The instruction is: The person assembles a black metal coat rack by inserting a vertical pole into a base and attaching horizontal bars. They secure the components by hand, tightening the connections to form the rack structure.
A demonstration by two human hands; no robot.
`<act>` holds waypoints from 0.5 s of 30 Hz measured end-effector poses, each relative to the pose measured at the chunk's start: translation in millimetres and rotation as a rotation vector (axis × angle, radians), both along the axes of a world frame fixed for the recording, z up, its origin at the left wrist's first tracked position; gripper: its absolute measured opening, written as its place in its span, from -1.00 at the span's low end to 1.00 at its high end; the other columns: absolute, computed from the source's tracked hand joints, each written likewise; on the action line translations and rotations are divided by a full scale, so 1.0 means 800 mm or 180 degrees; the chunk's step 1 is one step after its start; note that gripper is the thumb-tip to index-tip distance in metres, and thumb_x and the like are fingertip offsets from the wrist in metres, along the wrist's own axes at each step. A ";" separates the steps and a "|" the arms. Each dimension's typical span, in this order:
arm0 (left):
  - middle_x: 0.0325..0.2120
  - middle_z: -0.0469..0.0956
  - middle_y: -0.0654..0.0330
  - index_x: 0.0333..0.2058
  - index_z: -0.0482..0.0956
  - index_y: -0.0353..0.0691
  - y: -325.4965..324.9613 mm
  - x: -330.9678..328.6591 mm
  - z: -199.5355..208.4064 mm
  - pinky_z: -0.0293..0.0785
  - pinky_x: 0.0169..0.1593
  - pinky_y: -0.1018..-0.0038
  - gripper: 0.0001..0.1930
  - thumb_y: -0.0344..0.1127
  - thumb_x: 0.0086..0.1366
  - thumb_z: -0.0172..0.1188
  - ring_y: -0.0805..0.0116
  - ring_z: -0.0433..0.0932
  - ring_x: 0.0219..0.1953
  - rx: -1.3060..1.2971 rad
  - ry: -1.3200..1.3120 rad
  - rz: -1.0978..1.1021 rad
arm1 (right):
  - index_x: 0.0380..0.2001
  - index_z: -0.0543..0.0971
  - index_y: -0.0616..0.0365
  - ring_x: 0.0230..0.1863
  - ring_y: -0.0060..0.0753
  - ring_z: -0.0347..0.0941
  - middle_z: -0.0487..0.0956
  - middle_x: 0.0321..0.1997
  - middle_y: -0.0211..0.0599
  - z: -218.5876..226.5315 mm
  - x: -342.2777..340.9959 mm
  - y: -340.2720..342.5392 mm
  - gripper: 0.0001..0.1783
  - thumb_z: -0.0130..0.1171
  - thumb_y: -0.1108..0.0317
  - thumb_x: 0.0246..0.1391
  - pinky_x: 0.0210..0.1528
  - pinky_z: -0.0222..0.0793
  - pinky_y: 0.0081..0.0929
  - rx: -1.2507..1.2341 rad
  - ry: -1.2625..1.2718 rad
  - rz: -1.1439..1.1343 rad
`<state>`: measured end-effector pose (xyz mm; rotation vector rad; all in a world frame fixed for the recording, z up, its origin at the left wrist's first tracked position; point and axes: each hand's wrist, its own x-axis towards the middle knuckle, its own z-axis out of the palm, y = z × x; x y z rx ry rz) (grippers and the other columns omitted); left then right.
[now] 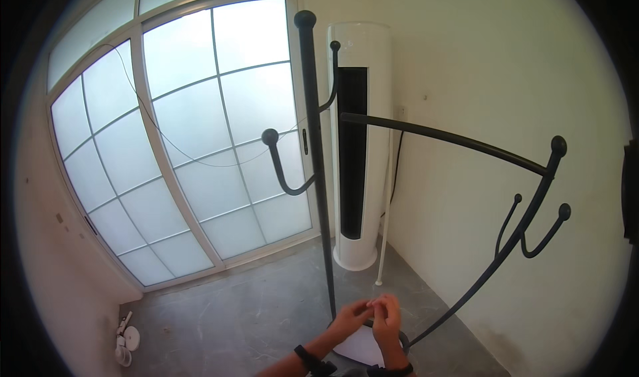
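Coat rack (310, 64): crossbar (452, 137) joined at frame right, free-ended at centre; left hand (351, 320) and right hand (387, 318) pinched together, contents unclear.

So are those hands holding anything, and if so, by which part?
It can't be told: the left hand and right hand meet, and anything small between them is too hidden to see.

Head-worn fisheye, looking down and ahead, near black rack (452, 136)

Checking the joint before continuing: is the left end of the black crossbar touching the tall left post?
Apart: in the head view, the black crossbar stops short of the tall left post, with pale background between.
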<state>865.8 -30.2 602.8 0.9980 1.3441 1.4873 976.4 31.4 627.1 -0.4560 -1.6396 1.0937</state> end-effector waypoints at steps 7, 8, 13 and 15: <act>-0.22 0.61 0.13 -0.10 0.57 -0.39 0.024 -0.088 0.055 0.52 -0.04 0.48 -0.78 -0.46 0.31 0.19 0.39 0.59 -0.18 0.0652 -0.0384 0.0467 | -0.23 0.48 0.27 -0.02 -0.25 0.42 0.43 -0.06 -0.12 0.044 -0.086 0.031 -0.88 0.05 0.61 0.14 0.08 0.30 -0.41 0.0037 0.0172 0.0370; -0.25 0.62 0.14 -0.13 0.58 -0.39 0.031 -0.110 0.060 0.52 -0.07 0.49 -0.81 -0.48 0.29 0.20 0.41 0.59 -0.22 0.0776 -0.0418 0.0485 | -0.21 0.47 0.27 0.01 -0.26 0.41 0.43 -0.04 -0.12 0.044 -0.103 0.048 -0.86 0.07 0.61 0.14 0.11 0.29 -0.41 0.0024 0.0248 0.0590; -0.26 0.59 0.15 -0.23 0.60 -0.33 0.054 -0.230 0.110 0.47 -0.12 0.51 -0.85 -0.62 0.22 0.20 0.40 0.56 -0.23 0.1573 -0.0351 0.1009 | 0.22 0.19 0.23 0.18 -0.29 0.34 0.35 0.11 -0.17 0.131 -0.190 0.167 -0.34 0.19 0.61 0.08 0.23 0.27 -0.35 -0.0273 0.0826 0.1115; -0.27 0.57 0.15 -0.23 0.58 -0.35 0.059 -0.281 0.149 0.44 -0.14 0.52 -0.88 -0.58 0.25 0.18 0.43 0.52 -0.27 0.1797 -0.0206 0.1362 | 0.31 0.08 0.19 0.22 -0.25 0.32 0.31 0.18 -0.14 0.216 -0.233 0.200 -0.20 0.23 0.59 0.05 0.25 0.28 -0.34 -0.0349 0.1077 0.1153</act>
